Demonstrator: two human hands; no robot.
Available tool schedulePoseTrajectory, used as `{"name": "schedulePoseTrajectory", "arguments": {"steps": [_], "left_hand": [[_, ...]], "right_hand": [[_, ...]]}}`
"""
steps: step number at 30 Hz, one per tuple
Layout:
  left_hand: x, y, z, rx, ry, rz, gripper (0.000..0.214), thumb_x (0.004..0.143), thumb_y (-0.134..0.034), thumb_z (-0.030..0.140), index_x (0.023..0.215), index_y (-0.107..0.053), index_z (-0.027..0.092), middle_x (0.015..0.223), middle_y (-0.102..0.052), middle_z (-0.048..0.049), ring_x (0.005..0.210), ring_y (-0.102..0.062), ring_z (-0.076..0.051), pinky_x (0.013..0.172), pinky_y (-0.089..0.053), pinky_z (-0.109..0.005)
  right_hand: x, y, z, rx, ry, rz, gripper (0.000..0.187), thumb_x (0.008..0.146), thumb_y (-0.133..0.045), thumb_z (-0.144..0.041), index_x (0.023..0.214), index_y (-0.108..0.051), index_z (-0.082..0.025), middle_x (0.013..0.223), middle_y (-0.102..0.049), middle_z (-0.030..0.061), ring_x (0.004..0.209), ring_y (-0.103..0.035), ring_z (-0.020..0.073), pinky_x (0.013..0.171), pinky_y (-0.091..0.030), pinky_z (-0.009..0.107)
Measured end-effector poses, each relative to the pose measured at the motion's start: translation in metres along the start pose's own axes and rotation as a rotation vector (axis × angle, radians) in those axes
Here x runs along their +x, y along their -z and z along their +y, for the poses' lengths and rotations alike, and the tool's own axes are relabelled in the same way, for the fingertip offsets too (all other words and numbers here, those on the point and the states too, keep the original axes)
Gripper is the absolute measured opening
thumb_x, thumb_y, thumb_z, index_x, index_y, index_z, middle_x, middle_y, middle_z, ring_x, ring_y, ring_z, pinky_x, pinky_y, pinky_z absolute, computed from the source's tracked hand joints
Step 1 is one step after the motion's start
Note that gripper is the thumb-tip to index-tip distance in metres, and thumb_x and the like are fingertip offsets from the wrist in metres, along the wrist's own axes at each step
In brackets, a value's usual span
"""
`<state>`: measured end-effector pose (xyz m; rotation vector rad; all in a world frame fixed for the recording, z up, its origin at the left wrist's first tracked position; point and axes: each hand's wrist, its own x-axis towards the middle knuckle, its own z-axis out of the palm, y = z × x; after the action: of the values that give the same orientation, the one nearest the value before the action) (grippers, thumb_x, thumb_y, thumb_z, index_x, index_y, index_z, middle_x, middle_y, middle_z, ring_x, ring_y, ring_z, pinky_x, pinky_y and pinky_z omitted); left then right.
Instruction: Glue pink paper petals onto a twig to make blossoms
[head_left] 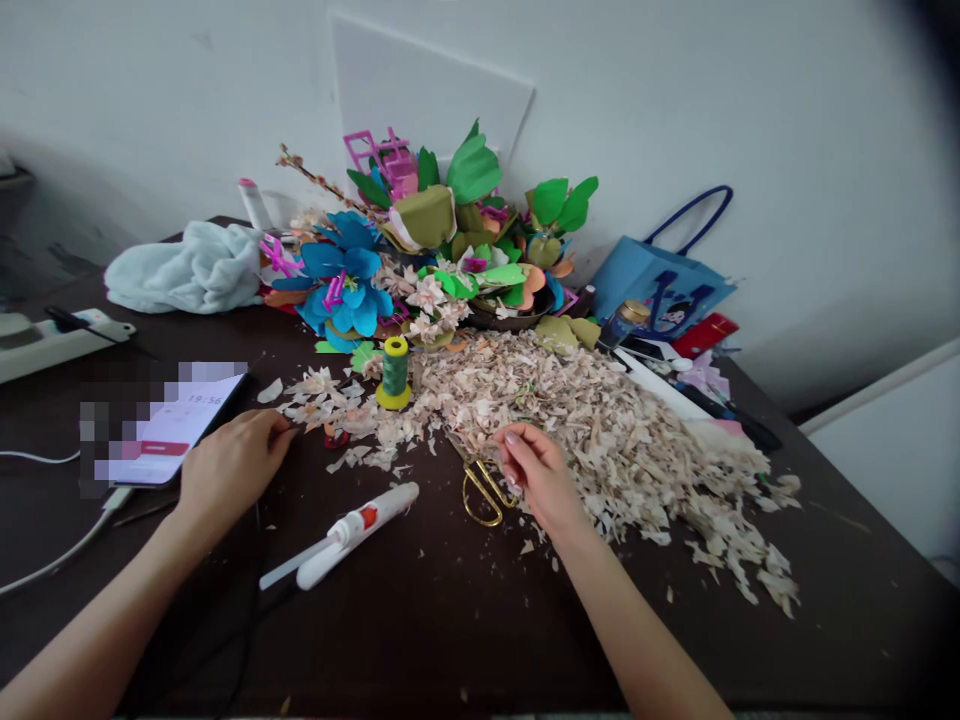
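Note:
My left hand [236, 455] rests on the dark table beside a phone [172, 435], its fingers curled down at the edge of some loose dried petals [326, 395]. Whatever it may pinch is hidden. Over the near edge of a large heap of dried petals [570, 420] is my right hand [541, 478], thumb and fingers drawn together. Pale bits show by its fingertips, too small to name. Gold-handled scissors [484, 495] lie just left of that hand, blades partly covered by petals. Between my hands lies a white glue gun [367, 525] with a translucent stick.
A green thread spool [394, 375] stands by the petals. Behind it are colourful craft flowers [349, 275] and leaves. A pale blue cloth [187, 268] and power strip [64, 345] lie left. At right are a blue bag [645, 280], a jar [628, 322] and a red box [706, 335].

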<state>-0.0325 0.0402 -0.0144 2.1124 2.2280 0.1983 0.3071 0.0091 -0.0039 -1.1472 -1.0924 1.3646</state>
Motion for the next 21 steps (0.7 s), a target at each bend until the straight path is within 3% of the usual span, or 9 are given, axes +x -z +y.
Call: {"name": "schedulePoseTrajectory", "arguments": {"steps": [5, 12, 18, 21], "left_hand": [[-0.001, -0.010, 0.000, 0.031, 0.043, 0.042, 0.032, 0.091, -0.035, 0.040, 0.092, -0.061, 0.021, 0.105, -0.066, -0.0099, 0.087, -0.063, -0.029, 0.058, -0.040, -0.032], [-0.011, -0.007, 0.000, 0.020, 0.035, 0.127, 0.039, 0.091, -0.036, 0.049, 0.102, -0.062, 0.022, 0.108, -0.063, -0.0079, 0.094, -0.061, -0.028, 0.057, -0.038, -0.031], [-0.013, -0.002, -0.006, -0.030, 0.070, 0.297, 0.041, 0.092, -0.033, 0.047, 0.104, -0.062, 0.020, 0.100, -0.064, -0.0078, 0.097, -0.058, -0.026, 0.069, -0.041, -0.031], [-0.013, 0.000, -0.011, -0.059, 0.089, 0.369, 0.040, 0.092, -0.033, 0.044, 0.097, -0.063, 0.019, 0.091, -0.064, -0.0075, 0.090, -0.058, -0.025, 0.070, -0.040, -0.031]], "right_hand": [[0.002, 0.007, 0.003, 0.027, 0.014, 0.042, 0.019, 0.084, -0.061, -0.039, 0.083, -0.063, -0.019, 0.064, -0.047, -0.0037, 0.048, -0.038, 0.0062, 0.043, -0.024, 0.022], [0.000, 0.015, -0.001, -0.013, 0.051, 0.093, 0.018, 0.086, -0.059, -0.037, 0.085, -0.062, -0.019, 0.065, -0.047, -0.0036, 0.048, -0.038, 0.0063, 0.042, -0.024, 0.021], [-0.006, 0.029, -0.010, -0.507, 0.443, 0.447, 0.017, 0.085, -0.059, -0.030, 0.099, -0.059, -0.020, 0.078, -0.056, 0.0006, 0.057, -0.047, 0.0102, 0.050, -0.038, 0.023], [-0.004, 0.029, -0.009, -0.651, 0.591, 0.535, 0.016, 0.082, -0.061, -0.024, 0.096, -0.054, -0.020, 0.082, -0.055, 0.0009, 0.059, -0.050, 0.0106, 0.053, -0.040, 0.024]]}}
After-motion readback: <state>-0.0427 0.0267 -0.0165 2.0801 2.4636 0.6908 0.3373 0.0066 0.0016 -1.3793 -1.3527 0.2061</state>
